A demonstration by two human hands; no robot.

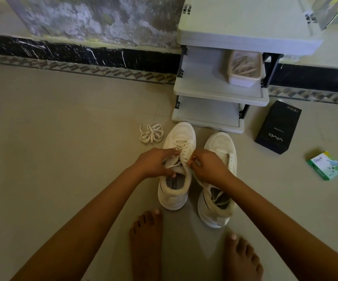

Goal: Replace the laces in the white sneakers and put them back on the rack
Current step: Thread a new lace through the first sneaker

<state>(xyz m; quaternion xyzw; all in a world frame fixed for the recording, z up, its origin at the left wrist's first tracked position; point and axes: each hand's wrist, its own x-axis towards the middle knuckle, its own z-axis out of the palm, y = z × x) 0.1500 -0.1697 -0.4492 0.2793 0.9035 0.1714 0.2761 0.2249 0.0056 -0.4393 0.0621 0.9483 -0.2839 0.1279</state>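
Two white sneakers stand side by side on the floor, toes toward the rack. My left hand (156, 163) grips the left sneaker (176, 179) at its tongue and eyelet edge, thumb inside the opening. My right hand (208, 167) pinches a white lace (184, 148) threaded across that sneaker's eyelets. The right sneaker (221, 159) has a lace trailing loosely into its opening. A loose bundle of white lace (151, 133) lies on the floor left of the sneakers' toes.
A grey shoe rack (221, 92) stands just beyond the sneakers, with a white tub of laces (244, 68) on its middle shelf. A black phone box (277, 127) and a green packet (325, 166) lie to the right. My bare feet (145, 238) are below.
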